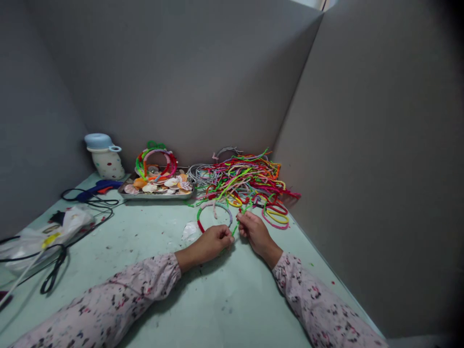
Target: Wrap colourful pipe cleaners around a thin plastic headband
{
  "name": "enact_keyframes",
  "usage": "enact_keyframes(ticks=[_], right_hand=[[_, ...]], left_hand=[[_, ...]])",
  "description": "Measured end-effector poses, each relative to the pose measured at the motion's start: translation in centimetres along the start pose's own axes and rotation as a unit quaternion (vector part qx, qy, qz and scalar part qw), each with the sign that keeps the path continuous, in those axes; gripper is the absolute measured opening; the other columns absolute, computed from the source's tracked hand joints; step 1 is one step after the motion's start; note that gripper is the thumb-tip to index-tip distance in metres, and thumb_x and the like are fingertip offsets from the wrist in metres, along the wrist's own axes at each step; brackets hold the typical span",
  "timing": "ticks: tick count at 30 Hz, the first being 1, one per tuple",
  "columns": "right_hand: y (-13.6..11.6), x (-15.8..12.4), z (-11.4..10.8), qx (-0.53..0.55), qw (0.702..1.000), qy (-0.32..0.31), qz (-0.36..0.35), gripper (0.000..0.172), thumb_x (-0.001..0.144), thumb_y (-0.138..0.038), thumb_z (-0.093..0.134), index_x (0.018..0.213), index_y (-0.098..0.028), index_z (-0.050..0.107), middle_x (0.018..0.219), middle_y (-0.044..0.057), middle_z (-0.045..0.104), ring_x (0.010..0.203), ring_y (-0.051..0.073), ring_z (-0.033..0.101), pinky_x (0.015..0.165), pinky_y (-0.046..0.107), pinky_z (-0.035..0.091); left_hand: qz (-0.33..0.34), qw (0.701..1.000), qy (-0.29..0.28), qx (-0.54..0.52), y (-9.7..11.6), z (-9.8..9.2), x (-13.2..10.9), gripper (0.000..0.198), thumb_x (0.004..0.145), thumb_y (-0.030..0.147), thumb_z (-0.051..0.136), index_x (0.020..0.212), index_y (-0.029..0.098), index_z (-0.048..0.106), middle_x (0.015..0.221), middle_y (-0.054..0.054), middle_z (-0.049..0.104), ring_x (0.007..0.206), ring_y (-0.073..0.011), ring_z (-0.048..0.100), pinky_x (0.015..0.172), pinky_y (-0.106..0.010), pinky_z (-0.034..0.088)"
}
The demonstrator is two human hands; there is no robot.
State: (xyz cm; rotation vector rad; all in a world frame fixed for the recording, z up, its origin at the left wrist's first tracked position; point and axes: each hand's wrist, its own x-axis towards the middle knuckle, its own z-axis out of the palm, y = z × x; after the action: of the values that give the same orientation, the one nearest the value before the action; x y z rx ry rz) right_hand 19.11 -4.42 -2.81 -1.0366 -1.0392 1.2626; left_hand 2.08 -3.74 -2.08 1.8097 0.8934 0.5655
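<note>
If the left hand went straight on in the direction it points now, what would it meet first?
Just past the green fuzzy strand it holds, probably the right hand, though relative height is unclear.

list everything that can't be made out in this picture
All in the head view:
Ring: near side, hidden by the left hand.
Green strand: near end, lost at the same hand.
Tray: floor, mostly covered by shells.
Bag: contents, unclear through crumpled plastic.
Pile: most strand ends, tangled and too small.
Dark red thing: cut off by the left edge.
</note>
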Motion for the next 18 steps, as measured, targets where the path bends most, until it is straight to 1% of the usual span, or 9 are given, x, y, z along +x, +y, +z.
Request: enact_keyframes(ticks=[3,6,8,12,15,18], right_hand=[[0.2,0.0,0.1,-0.015,1.000,-0.006,-0.003,0.033,0.079,-0.044,0.065,0.067,-0.018,0.048,0.053,-0.006,0.050,0.044,0.006,0.044,0.042,0.017,0.032],[0.3,0.0,0.1,-0.016,1.000,-0.003,-0.015,0.034,0.080,-0.045,0.064,0.067,-0.018,0.049,0.055,-0.006,0.051,0.045,0.006,0.045,0.044,0.018,0.033],[0.2,0.0,0.0,-0.006,1.000,0.008,-0.020,0.033,0.080,-0.045,0.065,0.069,-0.018,0.050,0.057,-0.005,0.052,0.046,0.005,0.045,0.044,0.017,0.033],[-0.1,0.3,-0.2,0.018,0.999,0.039,-0.029,0.032,0.078,-0.046,0.066,0.071,-0.018,0.054,0.060,-0.005,0.053,0.047,0.005,0.046,0.044,0.017,0.034],[-0.2,0.3,-0.3,0.028,0.998,0.046,-0.037,0.032,0.078,-0.046,0.067,0.071,-0.018,0.055,0.061,-0.004,0.054,0.048,0.005,0.047,0.044,0.017,0.034],[-0.4,0.3,-0.3,0.038,0.998,0.043,-0.037,0.030,0.077,-0.045,0.068,0.071,-0.018,0.056,0.061,-0.004,0.054,0.049,0.005,0.047,0.044,0.017,0.034]], left_hand=[[-0.011,0.999,-0.003,-0.043,-0.3,0.2,0.0,0.023,0.078,0.039,0.056,0.078,0.016,0.053,0.058,0.005,0.050,0.050,-0.0081,0.040,0.049,-0.021,0.030],[-0.013,0.997,-0.026,-0.071,-0.3,0.3,0.0,0.026,0.075,0.040,0.061,0.077,0.016,0.051,0.055,0.006,0.046,0.047,-0.0071,0.038,0.047,-0.020,0.028],[-0.012,0.997,-0.038,-0.070,-0.1,0.2,-0.2,0.027,0.075,0.040,0.061,0.075,0.015,0.052,0.054,0.006,0.044,0.047,-0.0066,0.037,0.046,-0.020,0.026],[-0.020,0.997,-0.050,-0.052,0.9,0.0,-0.7,0.027,0.077,0.040,0.059,0.079,0.014,0.056,0.056,0.005,0.047,0.047,-0.0069,0.038,0.046,-0.020,0.027],[-0.018,0.998,-0.054,-0.035,1.3,-0.1,-0.8,0.021,0.075,0.034,0.059,0.077,0.013,0.057,0.056,0.004,0.048,0.049,-0.0069,0.039,0.049,-0.020,0.028],[-0.006,0.998,-0.052,-0.027,1.1,-0.1,-0.7,0.015,0.075,0.029,0.057,0.074,0.014,0.057,0.058,0.005,0.048,0.051,-0.0066,0.039,0.051,-0.020,0.030]])
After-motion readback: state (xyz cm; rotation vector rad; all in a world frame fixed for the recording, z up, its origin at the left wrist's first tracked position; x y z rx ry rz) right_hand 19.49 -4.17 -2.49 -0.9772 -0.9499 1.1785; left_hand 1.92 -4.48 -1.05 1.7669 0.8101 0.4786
